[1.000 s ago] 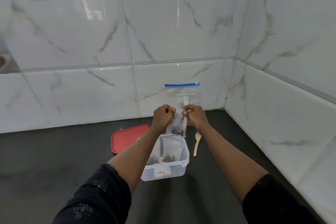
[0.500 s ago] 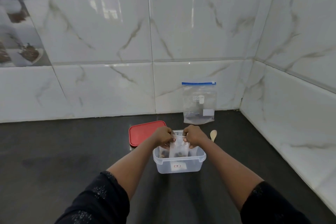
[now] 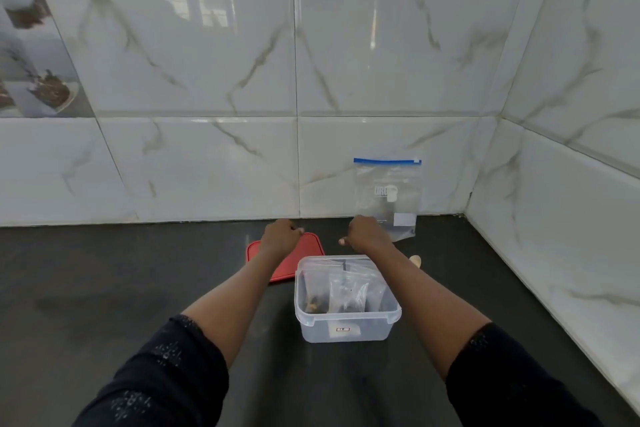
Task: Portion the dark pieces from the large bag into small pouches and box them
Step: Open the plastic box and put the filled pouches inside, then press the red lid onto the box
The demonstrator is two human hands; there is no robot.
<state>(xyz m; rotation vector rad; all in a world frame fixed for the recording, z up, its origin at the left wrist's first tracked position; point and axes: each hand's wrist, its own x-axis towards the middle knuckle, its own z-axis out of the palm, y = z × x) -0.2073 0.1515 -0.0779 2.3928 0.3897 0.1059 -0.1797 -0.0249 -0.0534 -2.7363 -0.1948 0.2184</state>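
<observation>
Your left hand [image 3: 280, 236] sits over the far edge of the red lid [image 3: 310, 251] at mid-frame, knuckles toward the camera; I cannot tell whether it grips the lid. Your right hand [image 3: 365, 234] is just in front of the large bag [image 3: 388, 191] (upright against the tiled wall [image 3: 207, 166], blue strip on top), fingers hidden, so its hold cannot be told either. The clear box [image 3: 346, 326], lower center, holds at least 2 small pouches [image 3: 348, 288] with dark pieces [image 3: 350, 304].
</observation>
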